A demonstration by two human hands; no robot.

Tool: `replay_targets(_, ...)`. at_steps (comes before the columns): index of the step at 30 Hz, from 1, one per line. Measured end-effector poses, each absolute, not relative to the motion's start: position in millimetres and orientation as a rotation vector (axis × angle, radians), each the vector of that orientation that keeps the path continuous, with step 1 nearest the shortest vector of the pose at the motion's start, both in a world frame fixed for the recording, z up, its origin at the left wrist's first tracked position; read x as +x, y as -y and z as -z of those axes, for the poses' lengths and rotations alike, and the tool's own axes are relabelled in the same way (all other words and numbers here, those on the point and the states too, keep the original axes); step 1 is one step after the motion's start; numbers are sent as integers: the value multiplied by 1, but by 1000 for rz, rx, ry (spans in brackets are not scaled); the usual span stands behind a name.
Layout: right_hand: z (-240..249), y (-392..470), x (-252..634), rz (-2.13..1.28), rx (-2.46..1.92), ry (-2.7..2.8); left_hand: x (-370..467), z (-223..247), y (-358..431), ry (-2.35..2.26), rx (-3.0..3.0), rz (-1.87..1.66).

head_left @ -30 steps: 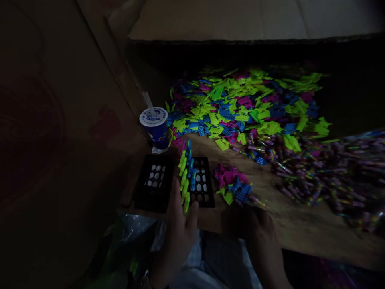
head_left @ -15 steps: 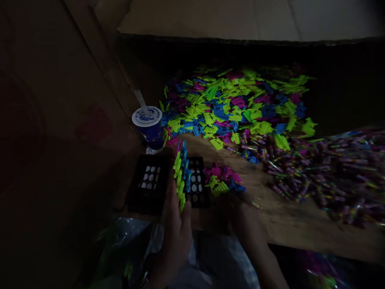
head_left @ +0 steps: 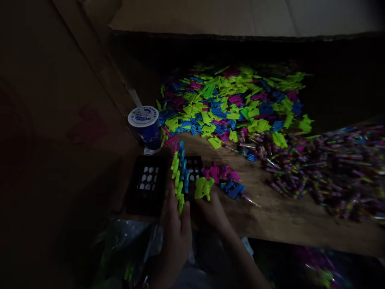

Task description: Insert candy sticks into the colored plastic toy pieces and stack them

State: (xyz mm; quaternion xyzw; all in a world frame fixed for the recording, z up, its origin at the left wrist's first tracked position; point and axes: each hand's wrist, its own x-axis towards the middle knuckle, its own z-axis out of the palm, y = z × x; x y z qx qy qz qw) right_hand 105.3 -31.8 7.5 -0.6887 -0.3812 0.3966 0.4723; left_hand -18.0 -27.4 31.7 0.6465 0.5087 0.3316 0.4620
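Observation:
My left hand [head_left: 177, 224] is closed around an upright row of stacked yellow-green, blue and pink plastic pieces [head_left: 180, 172]. To its right, my right hand [head_left: 210, 210] is closed on a yellow-green piece [head_left: 203, 188], held close to the row. Its fingertips are dim and partly hidden behind the piece. Pink pieces [head_left: 221, 172] and a blue piece [head_left: 233, 189] lie on the wooden table just beyond my right hand. A black tray with pale hexagonal openings [head_left: 193, 162] is partly hidden behind the held pieces.
Another black tray [head_left: 132, 192] lies at the left, below a lidded blue cup [head_left: 148, 134] with a straw. A large heap of coloured pieces [head_left: 228, 100] spreads behind. Small wrapped sticks [head_left: 325, 172] are piled at the right. A cardboard flap [head_left: 210, 18] hangs above.
My right hand has moved left from the small group of pieces toward my left hand, with a yellow-green piece now in it. The blue piece and a wrapped stick beside it are uncovered.

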Motion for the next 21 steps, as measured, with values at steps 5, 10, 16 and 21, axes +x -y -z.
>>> replay_targets(5, -9, 33, 111, -861, -1745, 1142, -19, -28, 30, -1296, 1611, -811)
replay_targets(10, -19, 26, 101, -774, -1746, 1349, -20, -28, 28, -1271, 1625, -806)
replay_targets(16, -25, 18, 90, -771, -1735, 1443, -22, -33, 25, -1235, 1569, -795)
replay_targets(21, -22, 30, 98, -655, -1698, 1460, -25, -45, 7, -1155, 1470, -737)
